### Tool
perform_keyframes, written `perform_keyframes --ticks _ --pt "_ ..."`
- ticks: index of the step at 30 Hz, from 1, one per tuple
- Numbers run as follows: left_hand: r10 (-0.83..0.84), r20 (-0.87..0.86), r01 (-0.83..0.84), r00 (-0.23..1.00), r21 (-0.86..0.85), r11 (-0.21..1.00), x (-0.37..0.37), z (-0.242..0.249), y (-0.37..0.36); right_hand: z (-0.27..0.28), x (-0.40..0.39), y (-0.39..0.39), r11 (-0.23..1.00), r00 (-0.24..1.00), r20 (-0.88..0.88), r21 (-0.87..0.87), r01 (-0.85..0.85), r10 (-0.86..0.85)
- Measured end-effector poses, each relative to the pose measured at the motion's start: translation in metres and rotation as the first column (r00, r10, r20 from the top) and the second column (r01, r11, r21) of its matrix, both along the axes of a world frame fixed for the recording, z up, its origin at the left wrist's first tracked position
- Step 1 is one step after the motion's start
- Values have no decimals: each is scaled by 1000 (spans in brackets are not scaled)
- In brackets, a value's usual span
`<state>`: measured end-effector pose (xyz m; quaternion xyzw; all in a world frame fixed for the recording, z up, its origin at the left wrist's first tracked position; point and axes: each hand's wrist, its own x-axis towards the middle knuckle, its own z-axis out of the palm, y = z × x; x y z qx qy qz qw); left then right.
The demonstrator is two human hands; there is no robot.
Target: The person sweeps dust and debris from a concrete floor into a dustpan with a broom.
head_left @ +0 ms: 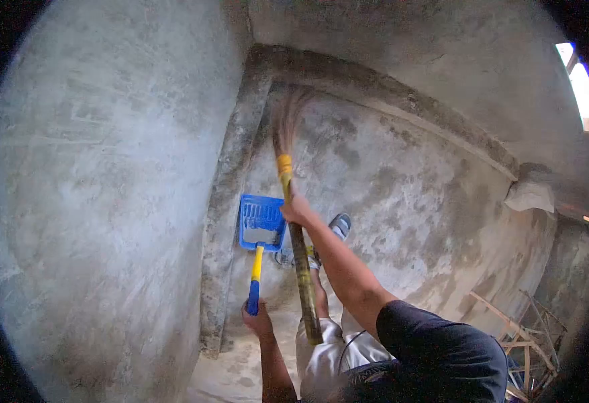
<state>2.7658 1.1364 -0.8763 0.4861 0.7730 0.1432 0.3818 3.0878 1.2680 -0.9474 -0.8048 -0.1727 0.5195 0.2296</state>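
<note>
My left hand (257,321) is closed round the blue lower end of the handle of a blue dustpan (262,213). Grey dust or debris lies in the pan near its handle side. My right hand (296,208) grips a long broom (301,269) by its stick, just below the yellow binding. The broom's brown bristles, blurred, point away from me toward the far left corner of the floor. The dustpan is left of the broom stick, close to my right hand.
A tall concrete wall (106,188) rises on the left, with a raised ledge (224,201) along its base. Another ledge (402,97) crosses the far side. My sandalled foot (340,226) stands on the stained floor (402,208). Wooden pieces (526,346) lie at the lower right.
</note>
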Motion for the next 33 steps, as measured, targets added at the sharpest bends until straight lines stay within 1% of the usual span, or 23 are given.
perform_keyframes --ticks 2,4,6,8,10,12,13,14,15,16,17,18,19,21,22,23,24,25,27,30,31,32,33 --pt "23 65 -20 998 -40 999 -1 7 2 11 -11 -5 997 997 -65 -68 -42 38" --pt "-40 -62 22 997 -261 965 1 24 10 6 -13 -24 972 971 30 14 -236 235" --pt "-3 23 9 1000 -262 965 -17 8 -3 12 4 -60 972 977 14 94 -215 214" --pt "35 107 -5 994 -263 965 -16 6 -11 7 33 -108 933 911 204 -28 -360 358" --pt "-190 -155 182 969 -66 981 6 44 -8 82 59 -127 956 949 126 13 -292 288" --pt "-424 -190 429 886 -12 903 55 110 7 121 72 -140 982 991 -43 -138 -132 127" --pt "-398 57 401 916 -76 913 73 120 -4 123 79 -149 981 990 -45 -140 -137 132" --pt "-341 330 420 880 -203 885 96 143 -8 123 86 -156 995 998 10 -80 -57 58" --pt "-301 472 478 829 -319 818 117 160 -16 123 90 -160 1000 998 60 -16 21 -20" --pt "-307 566 575 766 -387 721 128 158 -35 124 91 -153 991 991 38 -47 126 -125" --pt "-270 624 593 733 -393 703 134 148 -67 102 92 -154 991 992 36 -50 121 -120" --pt "-8 705 568 709 -565 599 144 154 -65 60 94 -161 996 987 137 31 79 -82" --pt "263 702 561 662 -697 447 156 160 -55 35 97 -162 994 970 238 108 28 -53" --pt "275 758 608 592 -644 465 174 153 -28 34 83 -111 997 975 223 74 -26 9" --pt "298 726 598 619 -682 420 174 140 -25 6 69 -99 996 979 204 83 -30 12" --pt "138 699 534 701 -644 548 177 157 -1 -24 55 -89 995 982 186 92 -34 16" --pt "131 784 415 606 -453 789 167 142 -8 -22 41 -67 997 978 198 41 -71 62" --pt "141 779 406 611 -461 789 160 138 -2 -18 29 -45 994 972 207 -11 -109 109" --pt "367 626 309 688 -710 633 152 133 9 -44 20 -18 933 949 20 -190 -305 314" --pt "345 551 205 760 -707 677 160 147 -45 2 -19 -46 964 964 -16 -4 -266 266" --pt "376 612 197 696 -666 719 152 148 -73 15 -24 -62 956 955 -29 20 -293 294" --pt "324 497 221 805 -758 614 155 160 -81 3 -28 -92 953 952 59 10 -302 301" --pt "334 504 219 797 -756 617 151 162 -101 -11 -27 -119 951 940 147 1 -311 307"
